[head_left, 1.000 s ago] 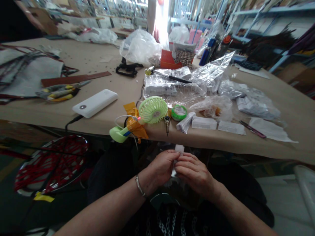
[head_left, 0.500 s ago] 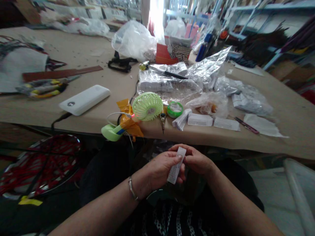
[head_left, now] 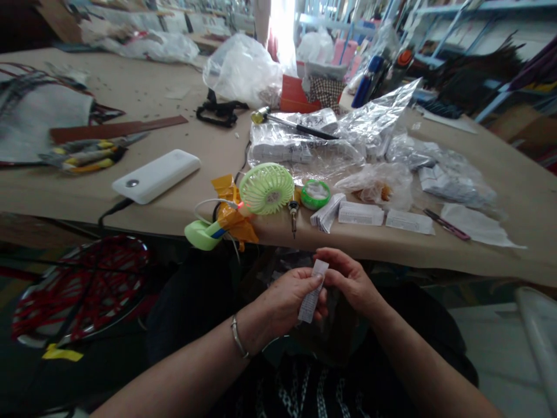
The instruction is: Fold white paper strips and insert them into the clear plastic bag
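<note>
Over my lap, just below the table's front edge, my left hand (head_left: pixel 289 299) pinches a narrow white printed label (head_left: pixel 310 302) between thumb and fingers. The label slants, its upper end sticking out past my thumb. My right hand (head_left: pixel 351 283) is close beside that upper end, its fingers curved and apart, the thumb near the label's edge; I cannot tell if it touches. On the table in front of them lie a fanned stack of labels (head_left: pixel 327 213) and two flat label piles, one in the middle (head_left: pixel 361 213) and one farther right (head_left: pixel 409 222).
A green fan (head_left: pixel 266 188) is taped at the table edge beside a soldering-iron-like tool (head_left: pixel 294 217). Close by are a green round container (head_left: pixel 315 194), a white power bank (head_left: pixel 156 176), a hammer (head_left: pixel 300 126) on plastic bags, and a dark pink cutter (head_left: pixel 447 224).
My right hand's fingers have lifted and spread slightly away from the label's top. The left hand keeps its hold on the label. The view has shifted a little.
</note>
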The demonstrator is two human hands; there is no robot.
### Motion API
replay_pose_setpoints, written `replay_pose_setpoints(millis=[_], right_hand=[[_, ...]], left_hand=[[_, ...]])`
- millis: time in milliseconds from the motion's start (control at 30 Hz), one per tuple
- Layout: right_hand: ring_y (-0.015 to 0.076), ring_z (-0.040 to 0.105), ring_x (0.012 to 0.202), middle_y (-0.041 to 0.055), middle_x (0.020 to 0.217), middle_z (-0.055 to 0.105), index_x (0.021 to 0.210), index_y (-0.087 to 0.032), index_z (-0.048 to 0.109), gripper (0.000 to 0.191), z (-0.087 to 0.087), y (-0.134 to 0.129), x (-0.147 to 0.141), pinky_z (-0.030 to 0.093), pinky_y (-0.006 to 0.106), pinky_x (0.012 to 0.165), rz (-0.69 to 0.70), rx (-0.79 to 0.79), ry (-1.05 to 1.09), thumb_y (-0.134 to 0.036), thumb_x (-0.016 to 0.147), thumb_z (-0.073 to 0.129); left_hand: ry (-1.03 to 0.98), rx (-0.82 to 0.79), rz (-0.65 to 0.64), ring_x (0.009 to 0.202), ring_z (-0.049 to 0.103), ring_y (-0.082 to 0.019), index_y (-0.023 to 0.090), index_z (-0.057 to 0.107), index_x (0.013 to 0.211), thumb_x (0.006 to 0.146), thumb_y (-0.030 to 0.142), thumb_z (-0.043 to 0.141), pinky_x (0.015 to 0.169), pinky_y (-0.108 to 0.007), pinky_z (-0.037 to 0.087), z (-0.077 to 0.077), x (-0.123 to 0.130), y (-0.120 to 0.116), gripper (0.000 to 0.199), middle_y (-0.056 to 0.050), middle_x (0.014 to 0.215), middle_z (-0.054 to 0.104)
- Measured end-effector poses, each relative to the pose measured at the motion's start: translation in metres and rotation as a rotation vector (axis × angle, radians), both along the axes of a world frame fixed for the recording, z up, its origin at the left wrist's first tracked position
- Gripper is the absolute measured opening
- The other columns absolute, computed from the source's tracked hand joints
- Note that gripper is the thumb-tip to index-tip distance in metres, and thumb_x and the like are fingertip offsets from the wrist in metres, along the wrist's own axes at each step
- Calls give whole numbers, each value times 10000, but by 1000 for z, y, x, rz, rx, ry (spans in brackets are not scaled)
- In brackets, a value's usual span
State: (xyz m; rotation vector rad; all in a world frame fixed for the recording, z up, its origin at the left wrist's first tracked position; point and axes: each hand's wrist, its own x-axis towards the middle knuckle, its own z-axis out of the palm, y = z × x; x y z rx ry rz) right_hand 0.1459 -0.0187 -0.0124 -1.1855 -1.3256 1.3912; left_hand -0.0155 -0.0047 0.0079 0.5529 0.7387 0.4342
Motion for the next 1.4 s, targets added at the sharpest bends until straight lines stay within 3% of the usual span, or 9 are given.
replay_pose_setpoints(millis=[167,300,633,767,967,1233,1400], right_hand=[[216,532,1068,80,1132,574,1158,-212,547,321,10,-5,-1,412,356,941,-39,398,-458,-284,845,530],[213,547,1042,89,1109,578,1153,-205,544,305,10,-7,-5,439,354,911,-22,446,-554,-258,855,502],[204,580,996,71,1078,613,1138,-210,548,299,8,-9,-10,448,333,894,-43,401,-545,-258,846,507],[183,595,939,54,1043,622,1195,-217,497,365,6,-7,-14,453,314,864,-100,268,-406,-286,837,530],[102,561,598,-15,689,592,806,-166,577,176,8,4,-21,461,208,573,-110,-38,-80,-342,793,586],[94,493,376,-53,479,542,744,-173,533,163,14,14,-36,423,210,399,-47,-140,63,-326,781,572],[105,531,502,-33,560,565,720,-173,567,139,19,26,-43,457,218,504,-81,3,-44,-307,756,577]], left_hand=[[6,14,32,453,533,-90,131,536,766,761,311,610,446,-204,407,-1,0,1,194,15,576,540],[47,19,44,461,544,-98,130,553,813,759,293,609,456,-213,413,-2,0,0,181,8,582,558],[63,5,51,458,541,-102,129,550,810,767,266,588,452,-211,403,-3,-2,0,148,7,572,549],[30,2,59,456,530,-95,135,544,792,780,284,574,455,-211,400,-4,-4,0,153,15,574,535],[61,50,120,471,526,-94,142,547,807,793,289,545,465,-209,386,-5,-7,0,148,18,592,530],[140,328,162,499,477,-100,140,533,654,793,334,513,519,-231,376,-6,-11,0,240,1,557,522],[357,624,254,631,468,-113,129,596,707,789,268,516,594,-225,369,-8,-18,9,180,-2,651,545]])
